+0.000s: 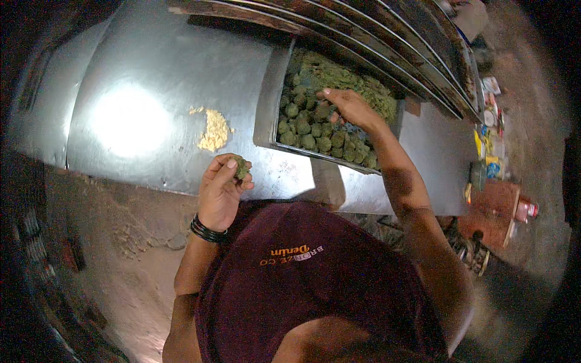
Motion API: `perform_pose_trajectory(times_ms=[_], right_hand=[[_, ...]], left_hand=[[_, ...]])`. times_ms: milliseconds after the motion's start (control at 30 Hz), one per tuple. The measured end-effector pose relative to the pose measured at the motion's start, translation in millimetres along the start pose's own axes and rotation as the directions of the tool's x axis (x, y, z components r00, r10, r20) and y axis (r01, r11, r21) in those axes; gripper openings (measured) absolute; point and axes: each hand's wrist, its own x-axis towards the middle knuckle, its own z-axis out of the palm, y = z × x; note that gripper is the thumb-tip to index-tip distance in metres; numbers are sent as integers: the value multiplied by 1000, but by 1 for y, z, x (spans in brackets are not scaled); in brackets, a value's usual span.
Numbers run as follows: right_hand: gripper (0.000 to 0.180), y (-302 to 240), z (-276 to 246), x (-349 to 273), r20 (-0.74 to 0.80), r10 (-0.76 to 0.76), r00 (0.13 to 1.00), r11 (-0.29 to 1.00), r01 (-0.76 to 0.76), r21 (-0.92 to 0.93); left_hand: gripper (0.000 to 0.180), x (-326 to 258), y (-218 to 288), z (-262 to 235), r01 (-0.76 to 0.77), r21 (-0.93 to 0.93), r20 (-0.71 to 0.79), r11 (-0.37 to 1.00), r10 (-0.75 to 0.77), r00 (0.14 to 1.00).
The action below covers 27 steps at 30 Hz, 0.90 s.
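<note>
A steel tray (264, 115) on the metal counter holds several green dough balls (315, 130) in front and a mass of green mixture (345, 78) behind. My right hand (348, 107) reaches into the tray, fingers bent down onto the balls near the mixture; whether it grips anything I cannot tell. My left hand (221, 187), with a black bangle at the wrist, holds a small green lump (241, 167) between thumb and fingertips, just in front of the tray's near left corner.
A yellow crumb pile (214, 130) lies on the shiny metal counter (145, 91) left of the tray. Dark metal racks (375, 30) run behind the tray. Packets and small containers (491, 157) clutter the far right. Dirt floor lies below left.
</note>
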Motion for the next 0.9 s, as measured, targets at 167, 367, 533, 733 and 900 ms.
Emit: perform_pose_trajectory(times_ms=[167,367,533,733,900], right_hand=[[40,22,-16,-19,-80,11,997,999,-14,-32],[32,109,-45,-36,-351,-231,908,868,29,-496],[31,99,-31,4,-261,-438,860,670,119,-733],[28,100,-18,30,-128,-380,916,545,110,-831],[19,104,-22,27,0,-402,916,498,218,-840]], left_hand=[[13,21,18,0,58,59,54,997,-61,997],[13,28,6,19,59,79,173,995,-72,982],[14,15,-28,43,36,103,116,994,-48,992],[18,-22,-91,65,-63,98,-55,993,69,996],[19,-47,-121,107,-121,81,-49,989,125,991]])
